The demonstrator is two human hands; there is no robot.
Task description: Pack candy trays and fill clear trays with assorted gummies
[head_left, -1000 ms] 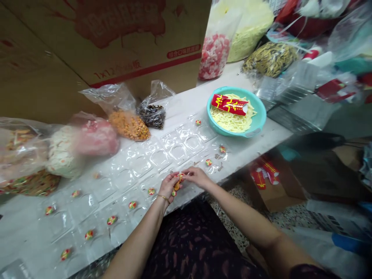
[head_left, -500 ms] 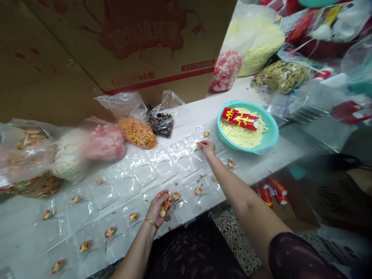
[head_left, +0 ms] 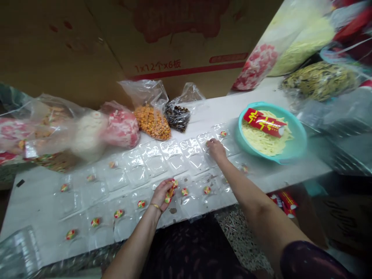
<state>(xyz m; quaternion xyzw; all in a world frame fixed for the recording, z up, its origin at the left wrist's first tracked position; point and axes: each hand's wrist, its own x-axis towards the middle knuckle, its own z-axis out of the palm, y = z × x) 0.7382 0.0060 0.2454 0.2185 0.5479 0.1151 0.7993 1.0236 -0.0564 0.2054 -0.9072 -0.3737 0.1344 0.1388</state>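
Left hand [head_left: 162, 195], nearest: closed on a cluster of small, round red-yellow-green discs [head_left: 168, 198]. Right hand [head_left: 217, 150], farther out, apart from left: fingers bunched at a similar disc [head_left: 207, 143], grip cannot be told, over back-row clear square plastic packets [head_left: 175, 162] on white table [head_left: 206, 116]. Beyond: clear plastic bag of orange bits [head_left: 154, 123].

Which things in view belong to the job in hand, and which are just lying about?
In use:
left hand, holding several small round pieces
right hand, fingertips over the clear plastic trays

Likely just lying about:
teal bowl
red packet inside it
bag of orange bits
bag of dark bits
cardboard box
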